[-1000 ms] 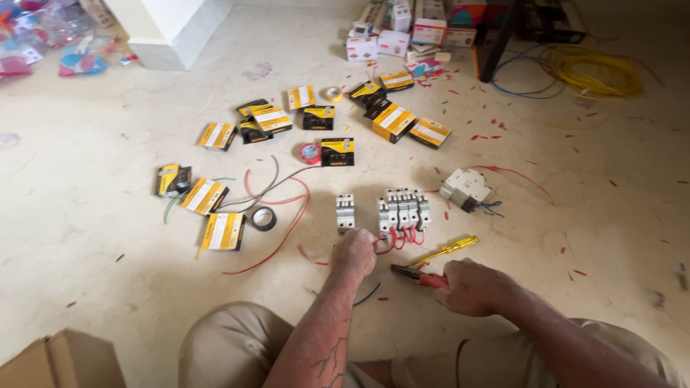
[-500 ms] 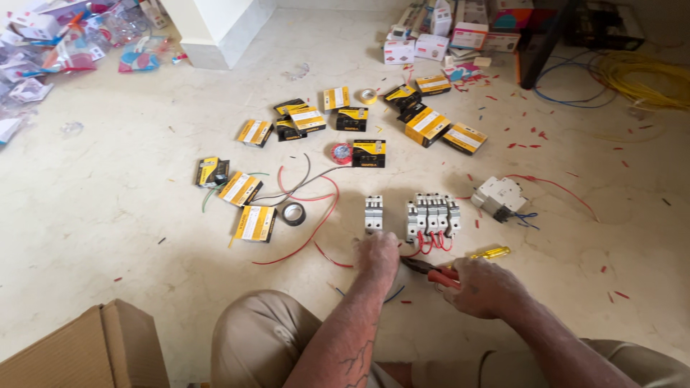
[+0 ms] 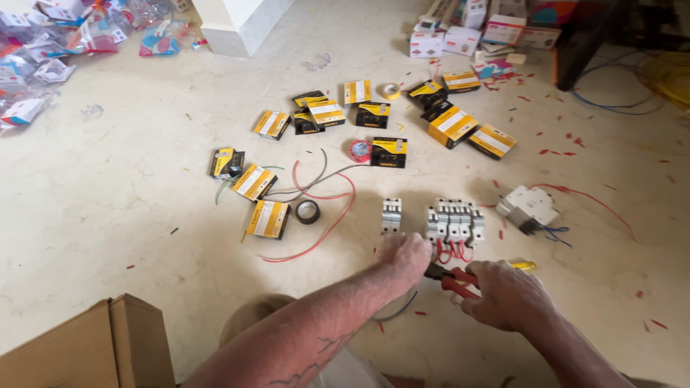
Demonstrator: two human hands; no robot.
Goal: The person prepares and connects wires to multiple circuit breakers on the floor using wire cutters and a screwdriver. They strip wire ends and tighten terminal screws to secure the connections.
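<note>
My left hand [image 3: 404, 255] is closed, resting on the floor just below a single white circuit breaker [image 3: 391, 215] and beside a row of several white breakers [image 3: 454, 220] with short red wire loops [image 3: 453, 251] at their lower edge. What it grips is hidden. My right hand [image 3: 507, 292] grips red-handled pliers [image 3: 451, 277], whose dark jaws point left toward my left hand. A yellow-handled tool [image 3: 525, 266] lies just behind my right hand.
Yellow-and-black small boxes [image 3: 267, 218] lie scattered on the pale floor, with a black tape roll [image 3: 307, 211], a red tape roll [image 3: 359, 150], loose red and grey wires [image 3: 323, 194], another breaker block [image 3: 530, 207], white boxes [image 3: 445, 42] far back, and a cardboard box [image 3: 93, 352] at the lower left.
The view has shifted so the floor items sit further right and lower. Both hands stay by the breakers, with the pliers still held.
</note>
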